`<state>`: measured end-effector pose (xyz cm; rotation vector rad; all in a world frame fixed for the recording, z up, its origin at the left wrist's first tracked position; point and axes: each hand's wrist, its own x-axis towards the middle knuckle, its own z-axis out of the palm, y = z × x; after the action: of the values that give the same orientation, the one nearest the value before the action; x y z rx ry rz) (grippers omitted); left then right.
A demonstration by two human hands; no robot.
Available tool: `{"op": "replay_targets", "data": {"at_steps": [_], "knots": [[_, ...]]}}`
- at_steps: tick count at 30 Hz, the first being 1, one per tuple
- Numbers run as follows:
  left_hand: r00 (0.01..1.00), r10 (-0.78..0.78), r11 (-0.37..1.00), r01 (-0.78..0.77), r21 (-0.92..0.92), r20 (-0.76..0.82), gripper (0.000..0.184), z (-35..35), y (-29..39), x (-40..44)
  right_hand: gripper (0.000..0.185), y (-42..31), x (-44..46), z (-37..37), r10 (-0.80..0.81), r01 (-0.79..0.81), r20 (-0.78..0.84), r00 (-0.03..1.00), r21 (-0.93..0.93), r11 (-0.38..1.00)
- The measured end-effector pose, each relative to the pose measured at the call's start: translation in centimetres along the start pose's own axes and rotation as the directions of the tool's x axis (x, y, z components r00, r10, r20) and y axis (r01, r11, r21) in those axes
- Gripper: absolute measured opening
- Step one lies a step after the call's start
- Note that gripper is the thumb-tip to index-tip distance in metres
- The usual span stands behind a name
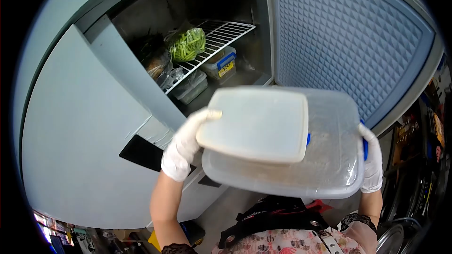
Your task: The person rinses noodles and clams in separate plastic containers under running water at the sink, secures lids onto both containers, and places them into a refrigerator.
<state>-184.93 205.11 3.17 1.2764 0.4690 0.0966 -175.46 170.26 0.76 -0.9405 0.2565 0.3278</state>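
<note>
My left hand [184, 142], in a white glove, is closed on the left edge of a whitish rectangular plastic container [256, 124]; its flat top faces me, and its contents cannot be seen. This container overlaps the left part of a larger clear plastic storage box [332, 169] with a cloudy lid and blue latches. My right hand [372, 162], also gloved, grips the larger box at its right side by a blue latch. Both are held in front of my body, before the open fridge. Whether the smaller container rests on the box I cannot tell.
A wire shelf [226, 35] in the fridge bears bagged green vegetables [188, 44]. Below are a blue-latched box [221, 66] with a yellow label and another plastic tub [192, 88]. The open, textured door [348, 37] stands right; a shut door [80, 131] is left.
</note>
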Motion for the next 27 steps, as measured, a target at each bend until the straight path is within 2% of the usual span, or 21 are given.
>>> {"op": "replay_targets", "data": {"at_steps": [4,5,6,8,9,11,14,15,19,21,22,24,26,27], "knots": [[0.963,0.222,0.975,-0.222,-0.017,0.155,0.029,2.7,7.6,6.1,0.033,-4.5,2.3,3.4,-0.127,0.129,0.143,0.982,-0.003,0.992],[0.969,0.212,0.977,-0.210,-0.029,0.129,0.029,2.8,9.2,7.8,0.034,-5.2,2.6,5.3,-0.182,0.177,0.138,0.974,0.046,0.983],[0.955,0.249,0.967,-0.236,-0.094,0.161,0.029,2.4,10.4,10.5,0.030,-6.4,3.3,6.2,-0.194,0.191,0.224,0.955,0.032,0.981],[0.959,0.186,0.982,-0.184,-0.029,0.212,0.029,2.0,14.3,15.4,0.030,-8.0,5.6,7.5,-0.228,0.217,0.286,0.931,0.071,0.974],[0.957,0.203,0.979,-0.201,-0.031,0.208,0.029,2.2,15.7,16.9,0.030,-8.9,6.9,8.2,-0.235,0.223,0.301,0.924,0.074,0.972],[0.931,0.295,0.954,-0.300,-0.007,0.217,0.027,3.0,17.8,19.1,0.029,-10.2,9.1,9.7,-0.156,0.116,0.317,0.936,0.141,0.983],[0.908,0.353,0.924,-0.377,0.071,0.226,0.028,3.6,21.0,21.9,0.028,-11.1,12.8,12.3,-0.220,0.190,0.267,0.938,0.133,0.973],[0.903,0.341,0.925,-0.372,0.076,0.261,0.028,3.3,22.2,23.8,0.027,-11.4,14.1,12.9,-0.204,0.159,0.308,0.929,0.166,0.973],[0.887,0.374,0.906,-0.412,0.095,0.272,0.027,2.9,24.5,27.5,0.028,-11.1,17.8,15.0,-0.284,0.225,0.347,0.894,0.199,0.954],[0.794,0.367,0.903,-0.429,0.019,0.484,0.025,3.7,24.7,26.9,0.027,-10.9,18.8,15.9,-0.306,0.243,0.288,0.907,0.235,0.941],[0.789,0.367,0.903,-0.429,0.015,0.493,0.025,2.9,24.8,28.8,0.026,-10.9,19.3,16.5,-0.311,0.244,0.248,0.917,0.268,0.932],[0.667,0.545,0.699,-0.696,0.164,0.507,0.020,0.3,24.6,34.5,0.024,-10.7,19.5,17.3,-0.322,0.249,0.250,0.913,0.283,0.926],[0.628,0.567,0.691,-0.714,0.107,0.532,0.018,-0.3,24.8,36.0,0.023,-10.5,19.7,17.8,-0.388,0.322,0.267,0.882,0.261,0.910],[0.634,0.513,0.736,-0.672,0.083,0.579,0.017,-0.5,25.1,36.7,0.023,-10.4,19.9,17.6,-0.402,0.320,0.276,0.873,0.297,0.900]]}}
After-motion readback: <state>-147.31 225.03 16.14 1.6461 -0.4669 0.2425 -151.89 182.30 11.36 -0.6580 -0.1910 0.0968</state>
